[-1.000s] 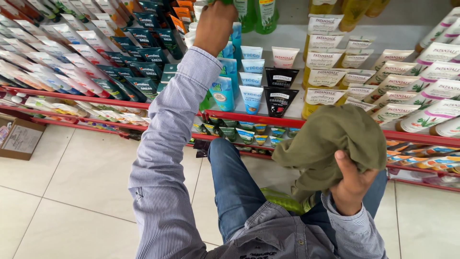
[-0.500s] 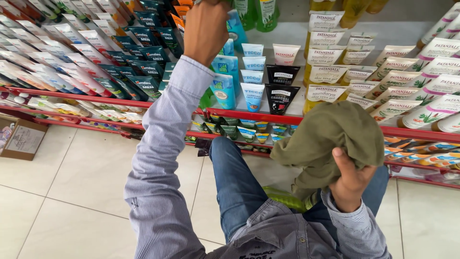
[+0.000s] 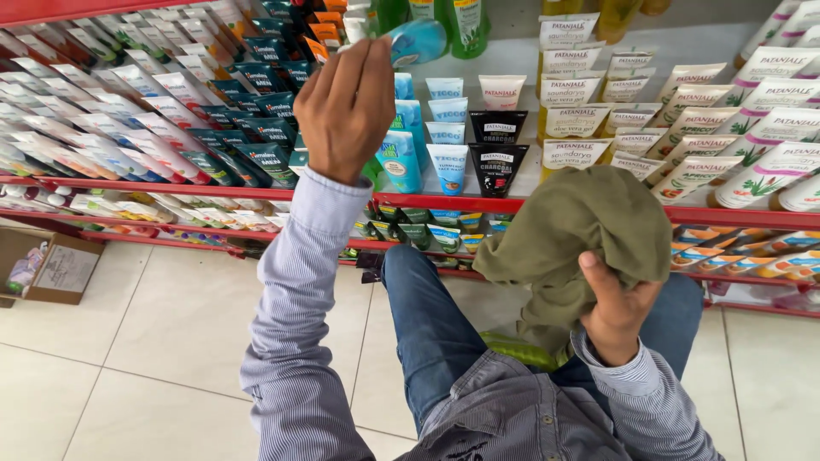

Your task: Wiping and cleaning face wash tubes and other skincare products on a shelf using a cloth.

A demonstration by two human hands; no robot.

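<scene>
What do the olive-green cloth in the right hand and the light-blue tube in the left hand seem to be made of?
The olive-green cloth, bunched in the right hand, looks like soft matte woven fabric: it folds and drapes without shine. The light-blue tube, pinched by the left hand, looks like smooth, glossy plastic, judging by the highlight on it; much of it is hidden.

Left hand point(image 3: 346, 107) is up at the shelf point(image 3: 547, 205) pinching a light blue tube point(image 3: 416, 41) (fingers wrapped round its lower end), while the right hand point(image 3: 617, 307) grips a bunched olive-green cloth point(image 3: 581, 235) over the knees.
</scene>
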